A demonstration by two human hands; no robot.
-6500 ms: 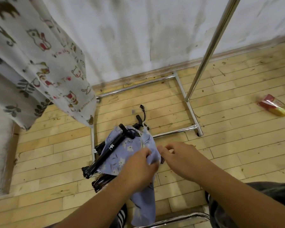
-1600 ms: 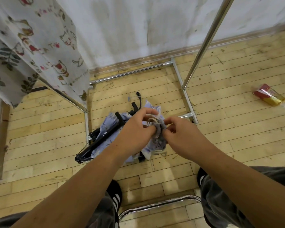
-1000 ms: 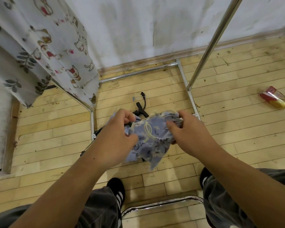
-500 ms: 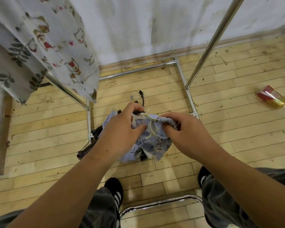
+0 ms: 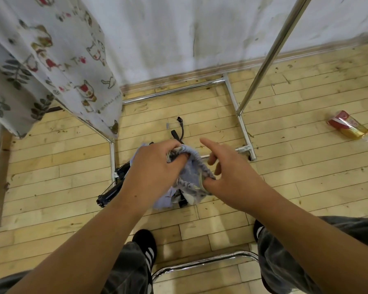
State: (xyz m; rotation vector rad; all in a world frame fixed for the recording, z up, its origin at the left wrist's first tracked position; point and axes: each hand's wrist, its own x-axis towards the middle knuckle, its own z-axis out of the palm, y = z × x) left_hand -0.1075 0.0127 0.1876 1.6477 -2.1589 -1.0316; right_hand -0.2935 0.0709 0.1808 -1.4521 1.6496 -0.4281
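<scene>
A pale blue floral garment [image 5: 189, 170] with a gathered elastic band hangs bunched between my two hands at the middle of the view. My left hand [image 5: 155, 166] grips the band's near-left part with curled fingers. My right hand [image 5: 229, 177] pinches the band's right side with thumb and lower fingers while its index finger points straight out, off the cloth. Below the garment a black folded tripod-like item [image 5: 113, 190] lies on the wooden floor, partly hidden by the cloth and my hands.
A chrome clothes rack's base [image 5: 240, 122] and slanting upright [image 5: 270, 49] stand ahead. A cat-print cloth [image 5: 57, 58] hangs at the upper left. A red and gold packet [image 5: 347, 127] lies on the floor at right. A chrome tube [image 5: 202, 263] curves between my feet.
The garment has been gathered tighter between my hands. My right index finger has lifted off the cloth and now points forward.
</scene>
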